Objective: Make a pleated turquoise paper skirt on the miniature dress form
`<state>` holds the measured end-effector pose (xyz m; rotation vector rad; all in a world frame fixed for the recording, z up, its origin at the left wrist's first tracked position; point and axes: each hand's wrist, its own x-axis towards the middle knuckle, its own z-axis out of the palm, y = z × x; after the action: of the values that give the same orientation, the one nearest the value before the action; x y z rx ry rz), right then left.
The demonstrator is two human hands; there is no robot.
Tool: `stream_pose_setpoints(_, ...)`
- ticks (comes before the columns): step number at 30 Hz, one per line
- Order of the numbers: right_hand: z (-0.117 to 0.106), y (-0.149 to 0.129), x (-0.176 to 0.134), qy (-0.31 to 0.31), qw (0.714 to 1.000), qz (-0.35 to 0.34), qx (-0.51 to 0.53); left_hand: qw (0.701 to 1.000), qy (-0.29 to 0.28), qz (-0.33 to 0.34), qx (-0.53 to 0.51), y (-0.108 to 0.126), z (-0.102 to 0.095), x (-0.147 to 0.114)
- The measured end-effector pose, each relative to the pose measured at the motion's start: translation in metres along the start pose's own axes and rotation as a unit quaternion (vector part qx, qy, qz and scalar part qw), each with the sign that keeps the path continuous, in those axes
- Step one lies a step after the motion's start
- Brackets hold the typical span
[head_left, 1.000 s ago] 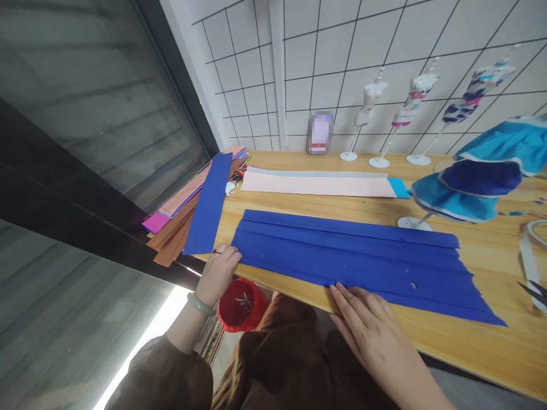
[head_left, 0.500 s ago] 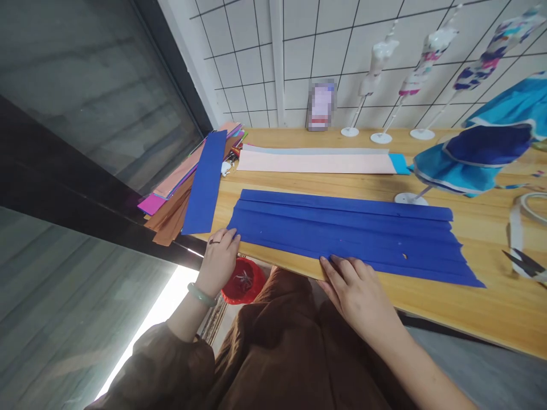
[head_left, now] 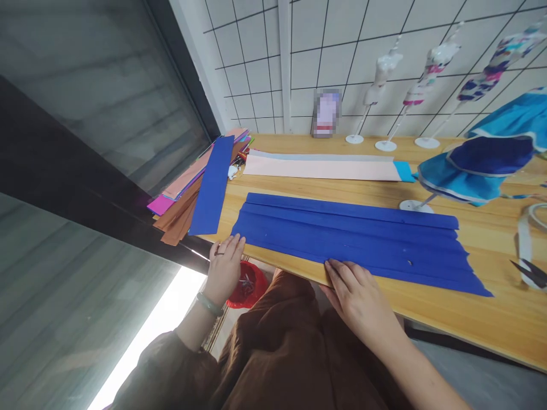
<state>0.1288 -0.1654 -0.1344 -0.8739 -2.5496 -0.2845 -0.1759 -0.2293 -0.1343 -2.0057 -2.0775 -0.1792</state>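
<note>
A wide blue sheet (head_left: 342,236), creased lengthwise and looking like crepe paper, lies along the table's front edge. Its right end is ragged, and a small hole shows near that end. My left hand (head_left: 226,259), with a ring and a bracelet, rests at the sheet's front left corner, fingers stretched over the edge. Farther right, my right hand (head_left: 354,290) lies at the sheet's front edge, fingertips touching it and thumb low by the table edge. Both hands are open, holding nothing that I can see.
Left stands a pile of coloured strips (head_left: 183,196) with a smooth blue strip (head_left: 212,188) on top. Pale pink strips (head_left: 320,166) lie behind. Small mannequins (head_left: 380,85), a blue doll skirt (head_left: 465,171), black scissors (head_left: 530,272) and white tape (head_left: 525,233) are rightward. A red bin (head_left: 248,287) sits below.
The whole view has shifted slightly, so things appear a little lower and to the right. My hands keep their places at the blue sheet's front edge.
</note>
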Motion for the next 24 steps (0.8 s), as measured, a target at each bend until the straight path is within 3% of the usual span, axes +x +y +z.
stream_pose_setpoints(10, -0.012, -0.017, 0.017, -0.042, 0.997, 0.039, -0.051, 0.997, -0.03, -0.02, 0.076, 0.026, -0.009, 0.0)
stream_pose_setpoints(24, -0.008, -0.029, 0.024, -0.035, 0.996, 0.064, -0.051, 0.996, -0.066, -0.018, 0.05, 0.029, -0.021, 0.006)
